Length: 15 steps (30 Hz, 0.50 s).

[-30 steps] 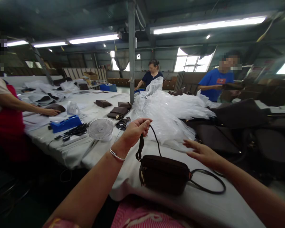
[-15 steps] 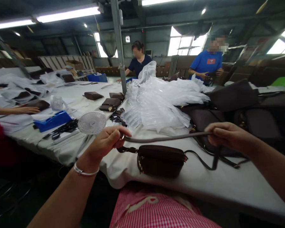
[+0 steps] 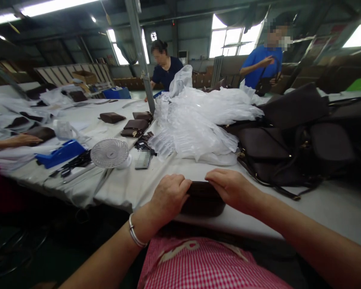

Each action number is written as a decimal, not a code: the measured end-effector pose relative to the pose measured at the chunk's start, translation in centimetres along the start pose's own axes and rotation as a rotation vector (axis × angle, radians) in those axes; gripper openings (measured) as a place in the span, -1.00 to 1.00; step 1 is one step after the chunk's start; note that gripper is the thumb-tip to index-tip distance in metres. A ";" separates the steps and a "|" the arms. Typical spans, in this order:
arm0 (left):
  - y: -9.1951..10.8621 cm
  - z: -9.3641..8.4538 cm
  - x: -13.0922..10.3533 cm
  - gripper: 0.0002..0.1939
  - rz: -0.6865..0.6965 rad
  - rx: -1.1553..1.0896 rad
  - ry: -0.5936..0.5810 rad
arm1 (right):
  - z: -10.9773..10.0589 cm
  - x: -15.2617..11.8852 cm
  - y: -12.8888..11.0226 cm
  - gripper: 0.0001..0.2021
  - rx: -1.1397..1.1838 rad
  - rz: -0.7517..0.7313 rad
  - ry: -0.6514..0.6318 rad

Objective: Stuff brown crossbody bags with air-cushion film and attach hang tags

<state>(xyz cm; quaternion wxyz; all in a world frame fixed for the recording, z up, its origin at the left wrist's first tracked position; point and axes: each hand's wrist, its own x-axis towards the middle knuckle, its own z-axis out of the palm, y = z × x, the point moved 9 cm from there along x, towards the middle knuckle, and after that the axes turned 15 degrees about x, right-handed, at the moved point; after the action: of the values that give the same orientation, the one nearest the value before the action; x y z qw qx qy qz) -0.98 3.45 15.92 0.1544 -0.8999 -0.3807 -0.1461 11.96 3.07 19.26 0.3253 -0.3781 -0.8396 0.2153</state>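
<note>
A small dark brown bag [image 3: 203,202] stands at the table's near edge, between my two hands. My left hand [image 3: 171,194] has its fingers closed on the bag's upper left side. My right hand [image 3: 230,188] grips the upper right side, thumb and fingers together. The bag's top edge shows between the hands; its ends are partly covered by them. Its strap cannot be made out. Beyond the hands lies a heap of clear plastic bags [image 3: 198,120] on the white-covered table [image 3: 258,208].
Dark bags [image 3: 264,148] are piled at the right. A round fan [image 3: 110,153], a blue tape dispenser [image 3: 60,154] and small brown bags [image 3: 135,127] are on the left. A metal post [image 3: 141,60] rises behind. Two people stand across the table; another person's hand [image 3: 28,139] is far left.
Both hands have come inward and down from the stretched strap onto the small bag. The camera view has shifted slightly. The person in blue has raised a hand.
</note>
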 end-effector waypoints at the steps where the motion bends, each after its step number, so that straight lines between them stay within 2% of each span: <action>1: 0.3 0.2 -0.1 -0.90 0.013 0.037 0.011 | 0.2 0.3 -0.5 -0.74 -0.035 -0.007 -0.015; 4: 1.1 1.1 -0.5 -0.92 0.030 0.078 0.027 | 1.3 1.0 -0.4 -0.74 -0.055 0.049 -0.123; 7: 2.0 2.2 -0.7 -0.91 0.073 0.059 -0.018 | 3.8 1.8 2.1 -0.71 -0.068 0.217 -0.370; 9: 3.2 2.2 -0.9 -0.90 0.189 0.000 -0.051 | 5.1 2.4 3.9 -0.70 -0.126 0.295 -0.496; 13: 5.2 1.3 -1.8 -0.87 0.446 -0.168 -0.096 | 5.8 3.9 5.7 -0.66 -0.257 0.352 -0.506; 15: 5.1 1.2 -2.0 -0.86 0.471 -0.191 -0.092 | 6.3 4.2 5.5 -0.71 -0.271 0.348 -0.512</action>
<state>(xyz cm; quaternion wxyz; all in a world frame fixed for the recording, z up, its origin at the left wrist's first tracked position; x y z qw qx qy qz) 1.52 -0.75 13.24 0.0812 -0.9800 -0.1516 -0.1002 8.11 9.06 13.13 0.0092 -0.4893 -0.8378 0.2420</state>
